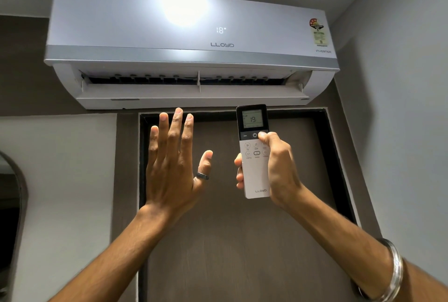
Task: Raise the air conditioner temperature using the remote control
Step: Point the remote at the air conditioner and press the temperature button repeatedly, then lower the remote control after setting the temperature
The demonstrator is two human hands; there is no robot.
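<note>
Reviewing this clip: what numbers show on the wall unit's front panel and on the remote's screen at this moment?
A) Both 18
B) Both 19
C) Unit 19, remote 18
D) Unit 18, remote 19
D: the air conditioner panel reads 18 while the screen of the remote control reads 19, with the right hand thumb on the button right of the power key.

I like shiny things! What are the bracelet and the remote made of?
The bracelet looks like polished metal, perhaps steel: silvery with bright glints. The remote, held in the right hand, seems matte white plastic with a glossy black top.
</note>
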